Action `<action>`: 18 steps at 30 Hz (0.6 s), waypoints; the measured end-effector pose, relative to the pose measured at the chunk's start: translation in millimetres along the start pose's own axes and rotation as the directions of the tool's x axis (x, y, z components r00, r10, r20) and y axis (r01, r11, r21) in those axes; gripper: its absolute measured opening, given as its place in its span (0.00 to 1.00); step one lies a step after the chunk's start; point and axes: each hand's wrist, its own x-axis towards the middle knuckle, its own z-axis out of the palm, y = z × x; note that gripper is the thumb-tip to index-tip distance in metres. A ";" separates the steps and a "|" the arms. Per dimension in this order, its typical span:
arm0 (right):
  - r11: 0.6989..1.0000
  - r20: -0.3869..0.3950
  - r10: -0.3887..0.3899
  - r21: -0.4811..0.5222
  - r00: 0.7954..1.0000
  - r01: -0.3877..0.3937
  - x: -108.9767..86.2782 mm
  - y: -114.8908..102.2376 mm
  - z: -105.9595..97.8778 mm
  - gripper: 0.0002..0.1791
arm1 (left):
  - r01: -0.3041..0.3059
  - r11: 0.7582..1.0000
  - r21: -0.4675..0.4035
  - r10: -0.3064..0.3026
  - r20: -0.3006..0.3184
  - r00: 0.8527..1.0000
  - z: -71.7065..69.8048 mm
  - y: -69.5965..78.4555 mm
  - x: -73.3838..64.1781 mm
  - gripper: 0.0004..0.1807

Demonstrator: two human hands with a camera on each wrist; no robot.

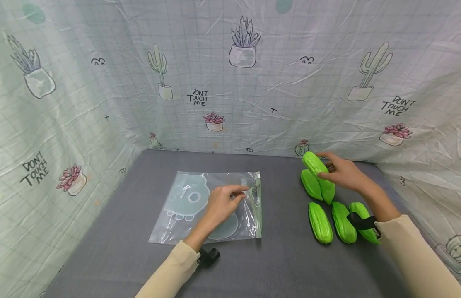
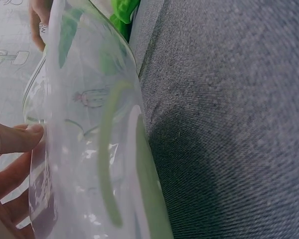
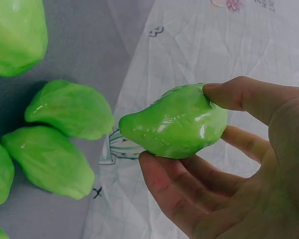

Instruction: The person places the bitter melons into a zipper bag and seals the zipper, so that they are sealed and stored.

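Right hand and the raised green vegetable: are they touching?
Touching. The right wrist view shows it plainly: the right hand holds the raised green vegetable, thumb pressed on its surface.

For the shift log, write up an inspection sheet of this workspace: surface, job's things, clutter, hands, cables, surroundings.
Surface: dark grey, cloth-like tabletop.
Job's things: clear bag on the tabletop; one green gourd-like piece held up, five more on the tabletop.
Clutter: nothing seen.
Hands: left hand pinches the bag; right hand grips the raised piece.
Cables: nothing seen.
Surroundings: wrinkled, plant-printed sheeting.
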 end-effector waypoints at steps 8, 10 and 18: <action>0.999 -0.002 -0.052 -0.002 0.999 0.052 -2.4 -10.5 1.1 0.39 | -0.009 1.000 0.002 0.009 0.011 1.000 -0.7 1.8 0.2 0.14; 0.998 -0.003 -0.062 -0.003 0.998 0.062 -3.3 -12.0 2.0 0.39 | -0.013 1.000 0.010 0.013 0.006 1.000 -0.6 1.8 -0.2 0.13; 0.996 -0.007 -0.094 0.003 0.996 0.094 -3.8 -17.5 5.7 0.38 | -0.038 0.999 0.035 0.038 -0.015 0.999 0.4 0.7 -3.2 0.14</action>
